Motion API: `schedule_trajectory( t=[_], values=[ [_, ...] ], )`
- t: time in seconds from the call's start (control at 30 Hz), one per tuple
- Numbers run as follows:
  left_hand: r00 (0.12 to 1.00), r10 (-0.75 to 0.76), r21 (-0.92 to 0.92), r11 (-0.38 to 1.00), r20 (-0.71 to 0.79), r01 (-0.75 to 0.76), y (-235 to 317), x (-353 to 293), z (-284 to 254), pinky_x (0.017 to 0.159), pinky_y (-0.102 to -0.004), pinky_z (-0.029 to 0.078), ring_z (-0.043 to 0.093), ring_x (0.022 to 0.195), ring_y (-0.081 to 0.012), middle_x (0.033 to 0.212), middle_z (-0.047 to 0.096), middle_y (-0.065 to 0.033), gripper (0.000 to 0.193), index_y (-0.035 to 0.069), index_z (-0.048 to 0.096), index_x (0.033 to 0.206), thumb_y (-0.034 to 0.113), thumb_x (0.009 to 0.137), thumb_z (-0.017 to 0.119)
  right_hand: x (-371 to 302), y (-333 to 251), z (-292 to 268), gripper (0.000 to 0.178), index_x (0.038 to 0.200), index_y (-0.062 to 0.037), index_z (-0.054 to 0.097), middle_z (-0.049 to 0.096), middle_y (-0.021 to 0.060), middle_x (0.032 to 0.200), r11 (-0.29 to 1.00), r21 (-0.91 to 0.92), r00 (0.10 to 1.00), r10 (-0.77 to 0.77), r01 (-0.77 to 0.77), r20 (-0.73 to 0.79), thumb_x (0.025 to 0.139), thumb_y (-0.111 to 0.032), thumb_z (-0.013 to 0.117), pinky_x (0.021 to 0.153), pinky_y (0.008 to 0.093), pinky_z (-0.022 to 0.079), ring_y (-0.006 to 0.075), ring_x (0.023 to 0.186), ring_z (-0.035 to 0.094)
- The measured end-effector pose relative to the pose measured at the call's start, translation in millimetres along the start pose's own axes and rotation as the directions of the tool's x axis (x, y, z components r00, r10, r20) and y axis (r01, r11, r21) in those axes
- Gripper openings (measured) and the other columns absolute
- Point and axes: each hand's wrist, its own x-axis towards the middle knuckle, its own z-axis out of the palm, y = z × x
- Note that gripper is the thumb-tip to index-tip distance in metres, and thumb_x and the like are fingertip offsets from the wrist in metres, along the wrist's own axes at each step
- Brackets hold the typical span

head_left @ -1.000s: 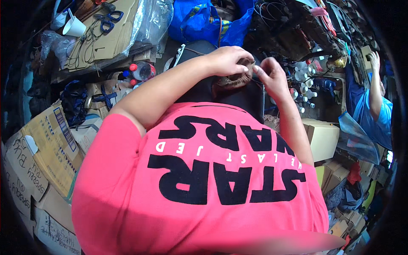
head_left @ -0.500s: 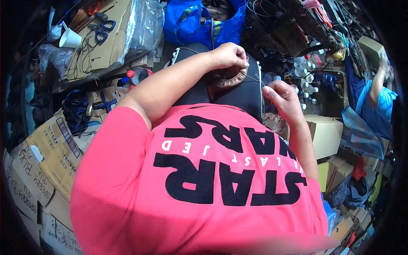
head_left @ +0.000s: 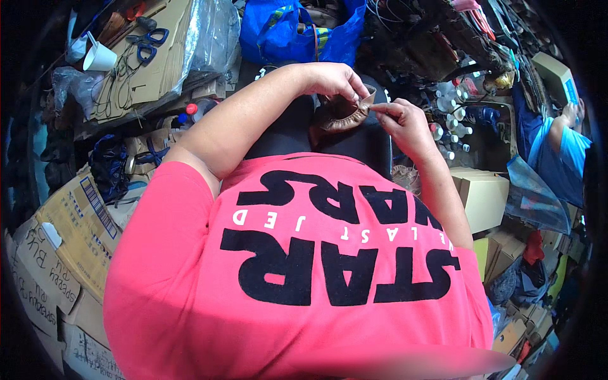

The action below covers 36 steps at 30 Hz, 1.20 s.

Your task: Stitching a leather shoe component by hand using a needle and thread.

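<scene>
A brown leather shoe upper (head_left: 345,120) with a puckered, gathered edge rests on my dark-clad lap, between my thighs. My left hand (head_left: 342,82) reaches across from the left, its fingers pinched on the upper's far edge, where a paler tan strip (head_left: 369,96) stands up. On the right, my right hand (head_left: 405,123) has thumb and forefinger pressed together against the gathered edge, close to the left fingertips. Whatever sits in that pinch is too small to make out. Part of the upper is hidden beneath my left hand.
A blue bag (head_left: 272,38) stands beyond my knees. Flat cardboard (head_left: 142,85) at far left carries scissors (head_left: 149,44), cords and a white cup (head_left: 100,58). Bottles (head_left: 453,114) and a box (head_left: 481,196) lie right. Another person's arm (head_left: 560,136) holds a box (head_left: 554,75) at far right.
My right hand has come up and left to the upper's edge. The thin cord stretched between upper and right hand earlier no longer shows. My left fingers have shifted slightly on the upper.
</scene>
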Motion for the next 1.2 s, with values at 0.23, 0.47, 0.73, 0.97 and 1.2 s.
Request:
schedule_trajectory(
  t=[0.23,0.47,0.73,0.97,1.2],
  values=[
    [0.997,0.032,0.021,0.999,0.063,-0.033,-0.8,2.0,-0.5,0.063,-0.021,0.04,0.051,0.072,-0.0043,0.089,0.064,0.004,0.038,0.008,0.062,0.115,0.007,0.077,0.06,1.6,-5.7,-4.4,0.017,0.094,-0.0072,0.069,0.052,0.0075,0.069,0.999,-0.027,0.999,-0.024,0.024,0.029,0.078,-0.009,0.063,0.057,0.0296,0.042,0.0179,0.062,0.053],
    [0.993,0.018,0.07,0.997,0.114,-0.027,2.6,3.8,-0.2,0.07,-0.0224,0.044,0.054,0.076,-0.0065,0.091,0.065,0.0009,0.039,0.007,0.062,0.115,0.005,0.076,0.059,5.4,-7.2,-3.1,0.017,0.091,-0.0074,0.069,0.056,0.0114,0.072,0.994,-0.087,0.997,-0.059,0.064,0.054,0.076,-0.01,0.064,0.064,0.0339,0.045,0.0255,0.069,0.058],
    [0.993,0.056,0.057,0.996,0.108,-0.062,0.0,14.5,-1.2,0.073,-0.024,0.046,0.057,0.078,-0.0074,0.09,0.066,0.0017,0.029,0.005,0.065,0.108,0.008,0.08,0.06,6.7,1.6,-5.6,0.015,0.092,-0.008,0.069,0.05,0.0031,0.069,0.998,0.046,0.997,0.039,-0.042,0.068,0.077,-0.008,0.067,0.057,0.0255,0.04,0.0105,0.063,0.05],
    [0.982,0.127,0.21,0.966,0.137,-0.154,5.4,20.5,-3.1,0.079,-0.026,0.046,0.06,0.085,-0.0111,0.093,0.067,-0.0033,0.028,0.006,0.067,0.104,0.014,0.078,0.067,17.6,35.1,-8.0,0.019,0.098,-0.0094,0.069,0.057,0.0018,0.085,0.947,0.306,0.965,0.012,-0.096,0.263,0.08,-0.009,0.065,0.072,0.0251,0.042,0.0112,0.081,0.053],
    [0.966,0.191,0.177,0.959,0.176,-0.222,-6.8,28.1,-5.7,0.081,-0.0242,0.044,0.057,0.087,-0.0085,0.093,0.066,-0.0004,0.028,0.005,0.065,0.107,0.013,0.08,0.065,20.8,64.2,5.7,0.021,0.102,-0.0051,0.067,0.061,0.0031,0.102,0.718,0.637,0.916,0.001,-0.281,0.402,0.081,-0.008,0.063,0.089,0.0261,0.039,0.0143,0.1,0.054]
  ],
)
